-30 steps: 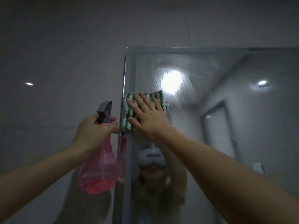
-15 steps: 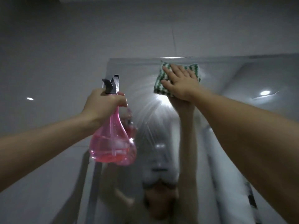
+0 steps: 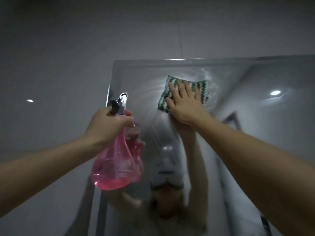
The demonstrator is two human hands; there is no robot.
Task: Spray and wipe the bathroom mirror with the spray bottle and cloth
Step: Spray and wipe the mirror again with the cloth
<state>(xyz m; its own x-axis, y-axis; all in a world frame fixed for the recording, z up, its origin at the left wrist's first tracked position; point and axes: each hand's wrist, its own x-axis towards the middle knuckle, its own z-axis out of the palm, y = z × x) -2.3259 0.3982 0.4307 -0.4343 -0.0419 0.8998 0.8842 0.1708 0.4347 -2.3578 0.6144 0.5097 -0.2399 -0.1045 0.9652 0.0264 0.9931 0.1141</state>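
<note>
right hand (image 3: 185, 103) presses flat on cloth (image 3: 184, 91), half hiding it; left hand (image 3: 109, 124) grips spray bottle (image 3: 115, 160).

Dim, soft and grainy, wide-angle bending at edges; ceiling spotlights (image 3: 275, 92) glare off the mirror (image 3: 255, 116).

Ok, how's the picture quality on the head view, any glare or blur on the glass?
Head view: dim and grey overall; wet streaks smear the mirror around the cloth, so the reflection is hazy; a ceiling light glares at right; wide-angle bending at the edges; the spray bottle reads clearly.
</note>
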